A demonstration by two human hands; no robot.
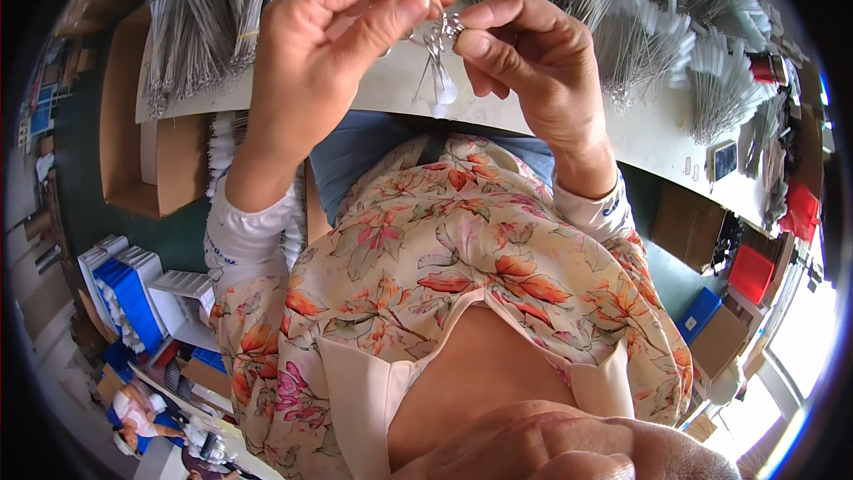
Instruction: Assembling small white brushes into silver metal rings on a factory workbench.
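Observation:
Over the near edge of a white table (635, 138), my two hands meet around a small bunch of thin silver wire pieces (436, 58) with looped tops and a whitish lower end. My left hand (311, 62) is closed in a pinch at the top of the bunch, thumb against the forefinger. From the other side, thumb and forefinger of my right hand (542, 62) pinch the small metal loops. The exact kind of these pieces is too small to make out. Behind lie bundles of thin wire-handled brushes (191, 36) with whitish bristle ends.
More wire brush bundles (653, 44) crowd the table's right side, near a small phone-like device (724, 160). An open cardboard box (129, 133) stands at the left. White and blue boxes (129, 289) sit lower left, where another person (138, 413) shows far off.

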